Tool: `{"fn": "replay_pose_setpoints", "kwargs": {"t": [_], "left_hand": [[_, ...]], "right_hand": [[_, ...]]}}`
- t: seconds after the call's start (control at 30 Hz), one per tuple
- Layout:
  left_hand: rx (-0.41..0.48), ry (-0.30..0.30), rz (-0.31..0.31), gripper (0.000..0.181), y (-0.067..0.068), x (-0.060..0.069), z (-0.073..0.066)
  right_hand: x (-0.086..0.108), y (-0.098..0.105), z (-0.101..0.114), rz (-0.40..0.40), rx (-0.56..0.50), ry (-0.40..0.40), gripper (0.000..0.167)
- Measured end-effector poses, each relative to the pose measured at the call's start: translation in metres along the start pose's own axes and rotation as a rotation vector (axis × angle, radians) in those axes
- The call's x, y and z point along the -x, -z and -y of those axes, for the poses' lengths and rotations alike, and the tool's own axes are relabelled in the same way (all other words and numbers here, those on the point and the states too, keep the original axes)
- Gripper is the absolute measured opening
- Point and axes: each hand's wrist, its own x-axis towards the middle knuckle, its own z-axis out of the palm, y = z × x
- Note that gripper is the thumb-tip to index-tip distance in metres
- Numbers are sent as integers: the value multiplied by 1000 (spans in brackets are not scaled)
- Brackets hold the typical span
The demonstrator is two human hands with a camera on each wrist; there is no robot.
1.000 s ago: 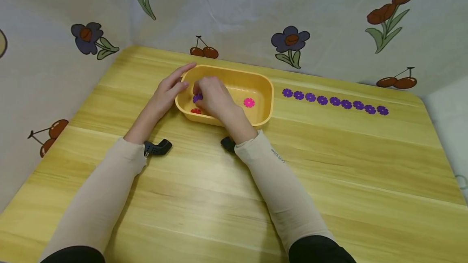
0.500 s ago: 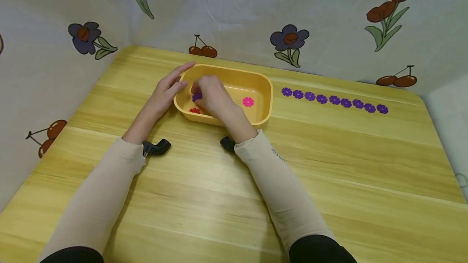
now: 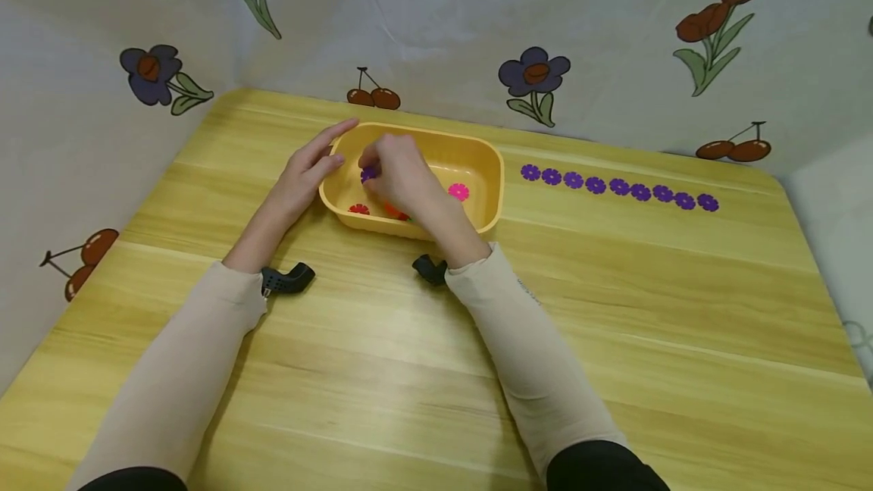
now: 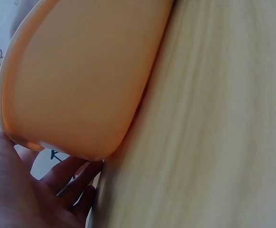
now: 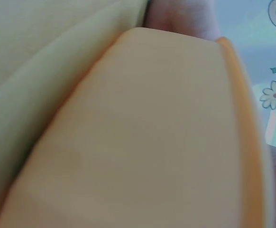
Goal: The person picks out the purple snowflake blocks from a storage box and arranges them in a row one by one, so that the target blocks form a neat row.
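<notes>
A yellow plastic bin (image 3: 470, 150) stands toward the back of the wooden table. My left hand (image 3: 300, 180) holds its left end, thumb over the rim and fingers along the outer wall. In the left wrist view, bent fingers (image 4: 74, 183) show past the bin's corner. My right hand (image 3: 405, 180) reaches into the bin and pinches a purple flower-shaped disc (image 3: 368, 173) between thumb and fingers. A pink disc (image 3: 459, 192), a red disc (image 3: 359, 209) and an orange piece (image 3: 393, 210) lie inside. The right wrist view shows mostly the bin's outer wall (image 5: 142, 128).
Right of the bin, several purple flower-shaped discs (image 3: 619, 186) form a slightly slanting row on the wooden table (image 3: 614, 309). A patterned cloth (image 3: 436, 29) hangs behind the table's back edge. Black wrist devices (image 3: 289, 279) stick out from both sleeves.
My right hand has risen slightly toward the back of the bin with the purple disc, exposing the orange piece. The left hand keeps its place on the bin. The head view has shifted slightly.
</notes>
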Motion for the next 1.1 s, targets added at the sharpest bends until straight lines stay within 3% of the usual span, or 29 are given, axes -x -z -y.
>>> {"fn": "replay_pose_setpoints", "kwargs": {"t": [0.3, 0.47, 0.63, 0.83, 1.1], "left_hand": [[-7, -5, -4, 54, 0, -1, 1], [-2, -6, -12, 54, 0, 0, 0], [1, -8, -9, 54, -1, 0, 0], [-10, 25, -5, 54, 0, 2, 0], [2, 24, -6, 54, -1, 0, 0]], "right_hand": [[16, 22, -6, -32, -75, 1, 23], [31, 40, -25, -103, -116, 6, 21], [44, 55, -45, -166, -166, -38, 19], [57, 68, -67, -200, -166, -91, 18], [71, 84, -91, -295, -146, -109, 17]]}}
